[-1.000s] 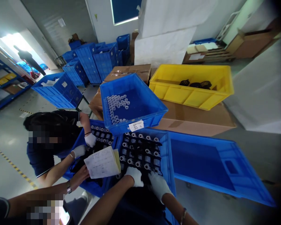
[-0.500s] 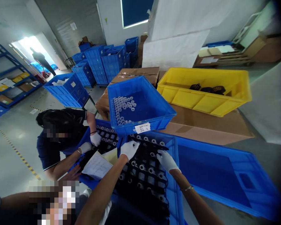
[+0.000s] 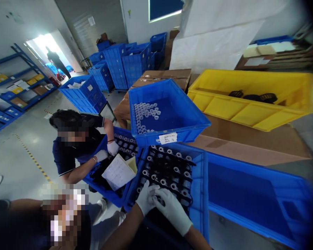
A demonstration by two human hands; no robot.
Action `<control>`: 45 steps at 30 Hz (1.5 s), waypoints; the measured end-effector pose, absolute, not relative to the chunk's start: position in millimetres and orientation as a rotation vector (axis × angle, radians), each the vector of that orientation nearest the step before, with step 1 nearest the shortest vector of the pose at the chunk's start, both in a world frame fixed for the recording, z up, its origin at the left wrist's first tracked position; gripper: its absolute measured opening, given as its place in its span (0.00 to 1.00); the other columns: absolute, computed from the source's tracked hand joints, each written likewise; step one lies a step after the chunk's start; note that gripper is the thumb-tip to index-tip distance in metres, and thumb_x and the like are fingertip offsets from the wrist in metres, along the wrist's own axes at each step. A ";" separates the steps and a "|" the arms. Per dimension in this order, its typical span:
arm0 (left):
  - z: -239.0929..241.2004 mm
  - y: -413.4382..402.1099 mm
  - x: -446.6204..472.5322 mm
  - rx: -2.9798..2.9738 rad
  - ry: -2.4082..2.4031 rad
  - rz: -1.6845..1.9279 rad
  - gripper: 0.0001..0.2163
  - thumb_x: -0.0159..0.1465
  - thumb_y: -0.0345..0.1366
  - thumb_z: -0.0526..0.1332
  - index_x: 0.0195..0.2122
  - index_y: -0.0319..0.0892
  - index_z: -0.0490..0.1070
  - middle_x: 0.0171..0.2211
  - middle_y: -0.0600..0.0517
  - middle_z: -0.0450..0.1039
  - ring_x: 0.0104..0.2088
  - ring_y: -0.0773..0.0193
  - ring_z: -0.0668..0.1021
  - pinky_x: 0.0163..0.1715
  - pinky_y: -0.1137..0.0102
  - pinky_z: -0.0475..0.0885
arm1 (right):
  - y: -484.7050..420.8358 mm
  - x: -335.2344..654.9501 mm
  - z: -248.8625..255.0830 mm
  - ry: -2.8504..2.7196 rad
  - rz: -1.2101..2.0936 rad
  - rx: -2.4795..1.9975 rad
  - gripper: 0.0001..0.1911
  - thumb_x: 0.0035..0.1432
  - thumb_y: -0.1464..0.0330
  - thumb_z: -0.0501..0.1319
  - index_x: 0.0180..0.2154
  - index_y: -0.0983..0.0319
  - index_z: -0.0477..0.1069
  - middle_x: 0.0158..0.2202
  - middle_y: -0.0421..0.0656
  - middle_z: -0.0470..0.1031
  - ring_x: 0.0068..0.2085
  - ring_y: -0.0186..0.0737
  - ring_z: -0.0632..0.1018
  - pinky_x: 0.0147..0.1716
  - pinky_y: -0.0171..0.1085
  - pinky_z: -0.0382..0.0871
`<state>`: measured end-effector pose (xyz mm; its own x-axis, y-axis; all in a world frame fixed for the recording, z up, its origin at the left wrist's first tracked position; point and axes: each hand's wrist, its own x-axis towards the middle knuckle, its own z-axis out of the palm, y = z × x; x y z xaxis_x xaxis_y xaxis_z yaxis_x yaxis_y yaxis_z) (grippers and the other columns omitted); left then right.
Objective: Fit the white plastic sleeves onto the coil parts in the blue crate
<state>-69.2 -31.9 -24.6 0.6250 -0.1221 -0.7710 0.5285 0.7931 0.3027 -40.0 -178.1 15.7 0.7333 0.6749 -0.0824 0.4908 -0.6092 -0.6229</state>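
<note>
Both my hands wear white gloves and meet over the near edge of a black tray (image 3: 169, 170) full of small white-topped cylinders, set inside a blue crate (image 3: 202, 194). My left hand (image 3: 145, 198) has its fingers curled on the tray's near rows. My right hand (image 3: 172, 210) lies beside it, fingers bent toward the same spot, touching the left. What the fingers pinch is hidden.
A blue bin (image 3: 169, 114) with loose white rings stands behind the tray. A yellow bin (image 3: 250, 100) sits on cardboard boxes (image 3: 250, 146). A co-worker in gloves (image 3: 78, 146) works a neighbouring crate; another person holds a paper pad (image 3: 118, 172). An empty blue crate (image 3: 250, 194) lies right.
My hands have drawn back from the far rows of the tray to its near edge and come together. The view has shifted left and down.
</note>
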 end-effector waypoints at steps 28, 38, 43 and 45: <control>-40.2 -18.4 -142.8 2.668 0.386 0.028 0.17 0.70 0.40 0.44 0.44 0.58 0.73 0.43 0.58 0.78 0.45 0.62 0.77 0.47 0.67 0.72 | -297.2 19.4 -28.5 -0.498 0.161 -2.261 0.14 0.58 0.58 0.54 0.41 0.58 0.68 0.36 0.44 0.78 0.34 0.40 0.78 0.37 0.40 0.76; -30.3 -18.3 -140.3 2.661 0.371 -0.034 0.17 0.69 0.39 0.44 0.38 0.55 0.73 0.37 0.54 0.77 0.40 0.61 0.77 0.41 0.66 0.68 | -284.3 33.0 -15.0 -1.136 0.169 -2.818 0.17 0.65 0.72 0.49 0.46 0.63 0.75 0.41 0.49 0.78 0.42 0.46 0.76 0.42 0.42 0.73; -35.5 -19.1 -138.7 2.685 0.393 -0.055 0.15 0.69 0.37 0.46 0.36 0.52 0.72 0.36 0.55 0.77 0.39 0.62 0.77 0.39 0.67 0.69 | -271.1 33.1 -31.3 -1.350 0.401 -3.039 0.20 0.61 0.79 0.50 0.49 0.66 0.75 0.50 0.54 0.75 0.51 0.51 0.75 0.51 0.44 0.70; -37.0 -18.9 -138.5 2.692 0.381 -0.054 0.15 0.69 0.37 0.45 0.36 0.52 0.71 0.36 0.55 0.77 0.39 0.62 0.77 0.39 0.67 0.69 | -265.6 34.3 -38.0 -1.196 0.504 -3.075 0.20 0.64 0.75 0.48 0.51 0.65 0.73 0.51 0.54 0.75 0.52 0.49 0.75 0.51 0.42 0.70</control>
